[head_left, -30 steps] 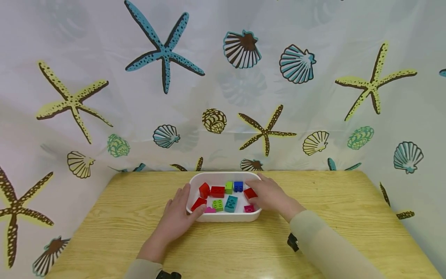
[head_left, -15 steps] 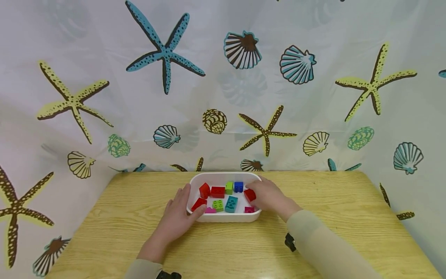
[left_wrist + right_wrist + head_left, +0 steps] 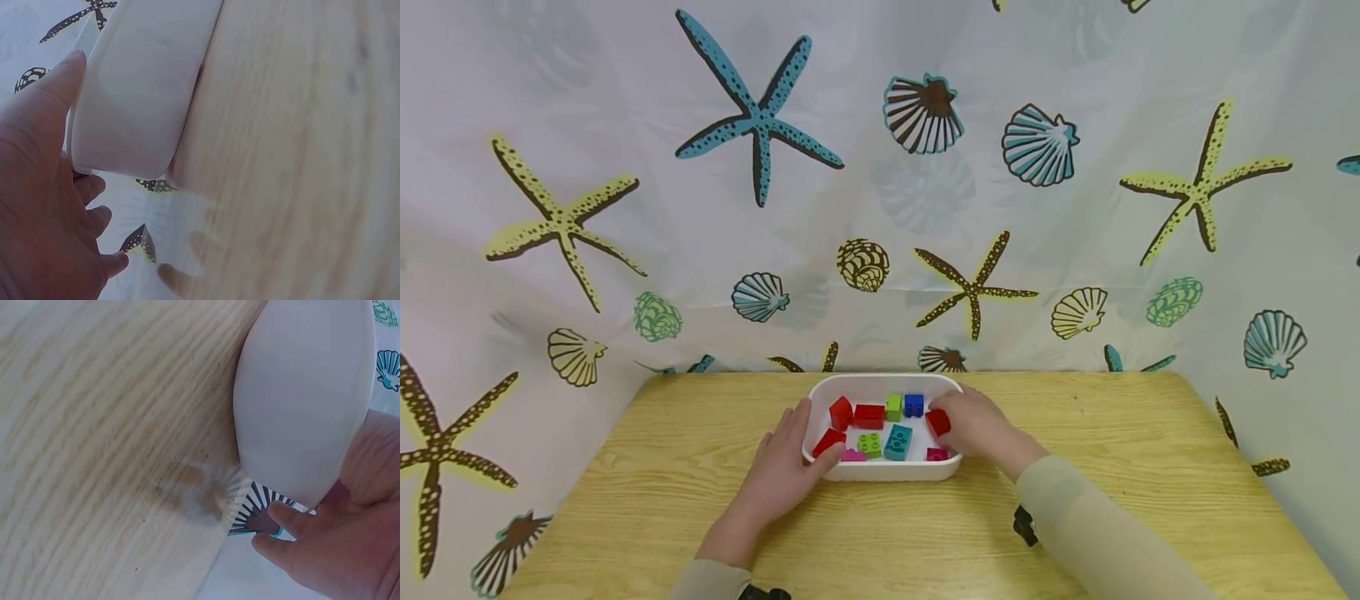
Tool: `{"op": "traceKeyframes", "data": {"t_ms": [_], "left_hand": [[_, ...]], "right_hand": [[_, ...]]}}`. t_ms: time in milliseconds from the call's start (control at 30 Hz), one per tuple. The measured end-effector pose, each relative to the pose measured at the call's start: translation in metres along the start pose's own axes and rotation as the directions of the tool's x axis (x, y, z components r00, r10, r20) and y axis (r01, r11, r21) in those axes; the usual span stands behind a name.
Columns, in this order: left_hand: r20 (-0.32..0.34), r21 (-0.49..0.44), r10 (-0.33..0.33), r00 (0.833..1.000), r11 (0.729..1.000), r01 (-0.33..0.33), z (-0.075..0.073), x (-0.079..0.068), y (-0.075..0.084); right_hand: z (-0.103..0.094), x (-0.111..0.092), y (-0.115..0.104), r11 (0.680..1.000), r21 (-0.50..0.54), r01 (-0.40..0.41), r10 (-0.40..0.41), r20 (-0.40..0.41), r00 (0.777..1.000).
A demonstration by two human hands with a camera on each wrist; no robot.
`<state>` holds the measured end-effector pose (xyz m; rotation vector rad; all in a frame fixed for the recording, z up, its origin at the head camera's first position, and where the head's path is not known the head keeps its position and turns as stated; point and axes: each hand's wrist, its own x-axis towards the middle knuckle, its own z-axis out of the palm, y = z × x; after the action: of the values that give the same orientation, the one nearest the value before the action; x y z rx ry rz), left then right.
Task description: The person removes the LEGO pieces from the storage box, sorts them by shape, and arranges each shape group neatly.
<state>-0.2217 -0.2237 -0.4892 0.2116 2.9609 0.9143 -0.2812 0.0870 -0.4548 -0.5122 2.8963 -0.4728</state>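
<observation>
A white plastic tray (image 3: pixel 891 471) holds several toy building bricks. My left hand (image 3: pixel 781 471) rests at its left end, thumb over the near rim and fingers extended along the outside; the left wrist view shows these fingers relaxed below the tray's end. My right hand (image 3: pixel 979 423) reaches over the right end and pinches a red brick (image 3: pixel 937 423) between thumb and index finger. Its other fingers (image 3: pixel 290 519) stay outside the tray wall. Near that hand lie a magenta brick (image 3: pixel 937 454), a blue brick (image 3: pixel 913 406) and a teal brick (image 3: pixel 898 442).
To the left in the tray are more red bricks (image 3: pixel 869 417), two lime green bricks (image 3: pixel 869 445) and a pink brick (image 3: pixel 853 455). The wooden table (image 3: pixel 880 533) ends at a white curtain (image 3: pixel 850 192) printed with starfish and shells, which also hangs at both sides.
My right hand has shifted slightly at the red brick, its wrist moving a little left. The left hand and the tray stay in place; the head view has tilted up slightly.
</observation>
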Motion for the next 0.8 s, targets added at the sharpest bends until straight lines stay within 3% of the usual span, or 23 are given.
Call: {"op": "traceKeyframes", "data": {"t_ms": [367, 600, 800], "left_hand": [[-0.006, 0.013, -0.004, 1.0, 1.0, 0.005, -0.001, 0.0, 0.0], [-0.006, 0.017, -0.01, 1.0, 1.0, 0.01, 0.0, 0.0, 0.001], [-0.006, 0.014, -0.012, 1.0, 1.0, 0.012, -0.001, 0.0, 0.001]], "right_hand": [[-0.002, -0.002, -0.001, 0.999, 0.027, 0.019, -0.018, -0.035, 0.999], [-0.002, -0.007, 0.004, 0.995, 0.089, 0.053, -0.042, -0.128, 0.991], [-0.006, -0.014, 0.009, 0.976, 0.216, 0.038, 0.01, -0.215, 0.977]]}}
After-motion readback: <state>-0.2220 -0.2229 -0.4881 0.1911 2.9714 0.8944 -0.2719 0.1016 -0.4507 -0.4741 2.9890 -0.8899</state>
